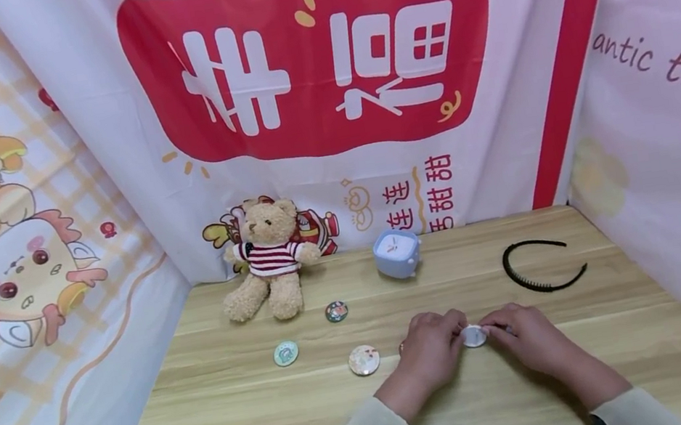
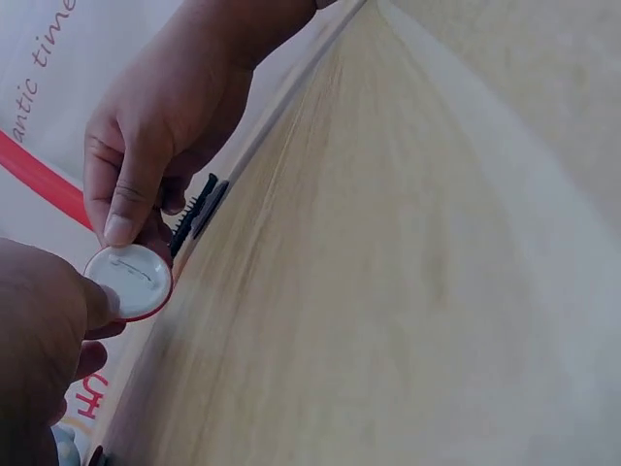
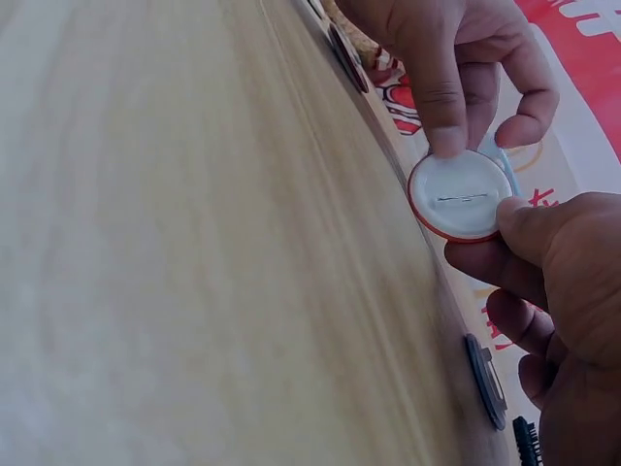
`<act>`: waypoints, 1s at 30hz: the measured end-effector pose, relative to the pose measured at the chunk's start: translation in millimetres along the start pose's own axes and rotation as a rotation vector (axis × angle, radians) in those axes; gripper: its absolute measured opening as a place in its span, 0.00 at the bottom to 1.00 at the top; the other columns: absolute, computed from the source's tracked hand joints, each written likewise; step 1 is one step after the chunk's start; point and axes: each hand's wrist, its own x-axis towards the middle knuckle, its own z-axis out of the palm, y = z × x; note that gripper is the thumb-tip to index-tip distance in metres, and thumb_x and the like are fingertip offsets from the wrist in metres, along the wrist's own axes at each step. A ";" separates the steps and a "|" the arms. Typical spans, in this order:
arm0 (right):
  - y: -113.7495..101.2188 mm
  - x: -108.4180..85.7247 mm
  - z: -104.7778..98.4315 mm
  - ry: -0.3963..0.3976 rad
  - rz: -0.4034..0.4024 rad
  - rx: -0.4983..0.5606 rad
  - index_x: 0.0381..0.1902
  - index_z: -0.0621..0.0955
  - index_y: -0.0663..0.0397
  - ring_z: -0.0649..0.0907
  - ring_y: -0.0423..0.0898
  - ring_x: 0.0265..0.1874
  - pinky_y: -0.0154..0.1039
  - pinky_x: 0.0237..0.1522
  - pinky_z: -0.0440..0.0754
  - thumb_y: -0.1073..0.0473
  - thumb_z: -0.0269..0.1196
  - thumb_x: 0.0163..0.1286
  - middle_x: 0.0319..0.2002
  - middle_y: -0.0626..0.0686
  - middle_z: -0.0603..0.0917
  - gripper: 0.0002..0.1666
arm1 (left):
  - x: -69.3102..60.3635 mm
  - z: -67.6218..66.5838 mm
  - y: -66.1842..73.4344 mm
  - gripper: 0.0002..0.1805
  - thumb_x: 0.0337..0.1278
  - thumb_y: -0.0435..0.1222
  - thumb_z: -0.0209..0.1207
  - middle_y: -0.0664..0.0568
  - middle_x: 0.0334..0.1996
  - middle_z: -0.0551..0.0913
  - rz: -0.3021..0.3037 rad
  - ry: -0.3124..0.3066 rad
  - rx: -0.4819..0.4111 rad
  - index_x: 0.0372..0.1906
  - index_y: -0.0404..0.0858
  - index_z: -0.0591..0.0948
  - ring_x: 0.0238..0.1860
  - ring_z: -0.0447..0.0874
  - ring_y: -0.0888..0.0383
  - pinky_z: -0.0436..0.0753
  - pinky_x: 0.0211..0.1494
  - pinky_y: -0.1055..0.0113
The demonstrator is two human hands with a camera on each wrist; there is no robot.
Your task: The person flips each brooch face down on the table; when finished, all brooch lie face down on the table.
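Note:
Both hands pinch one round pin badge (image 1: 474, 336) between them, above the wooden table. Its white back with a metal pin faces up, and a red rim shows in the right wrist view (image 3: 461, 184). The left hand (image 1: 430, 350) grips the badge's left edge with thumb and fingers. On the opposite edge, the right hand (image 1: 534, 338) pinches it the same way. The badge's front is turned away. A reddish badge (image 1: 402, 346) is mostly hidden behind the left hand. Near the right hand in the right wrist view is a dark oval object (image 3: 485, 382).
Left of the hands lie a white patterned badge (image 1: 364, 360), a green badge (image 1: 285, 354) and a dark badge (image 1: 336, 311). A teddy bear (image 1: 273, 259) sits at the back left, beside a blue clock-like box (image 1: 396, 253). A black headband (image 1: 543, 285) lies at the right.

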 end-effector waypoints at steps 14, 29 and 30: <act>4.8 2.0 2.3 -0.050 0.037 0.069 0.47 0.89 0.36 0.85 0.44 0.48 0.38 0.47 0.85 0.59 0.82 0.62 0.45 0.41 0.89 0.18 | 2.6 0.5 -0.8 0.11 0.72 0.50 0.70 0.68 0.50 0.92 0.072 -0.066 0.065 0.54 0.57 0.89 0.57 0.84 0.63 0.73 0.75 0.60; 12.7 1.7 3.5 -0.026 -0.036 -0.019 0.41 0.91 0.33 0.84 0.42 0.49 0.44 0.53 0.85 0.58 0.84 0.59 0.45 0.34 0.90 0.16 | 4.6 4.3 -1.9 0.10 0.71 0.50 0.70 0.70 0.50 0.92 0.076 -0.086 0.068 0.53 0.58 0.91 0.61 0.84 0.62 0.71 0.78 0.58; 12.9 1.6 3.2 -0.028 -0.043 -0.023 0.41 0.91 0.32 0.84 0.42 0.50 0.45 0.54 0.85 0.58 0.84 0.59 0.45 0.34 0.90 0.16 | 4.7 4.8 -2.0 0.10 0.71 0.50 0.71 0.71 0.50 0.92 0.073 -0.086 0.067 0.52 0.58 0.91 0.61 0.84 0.62 0.71 0.78 0.58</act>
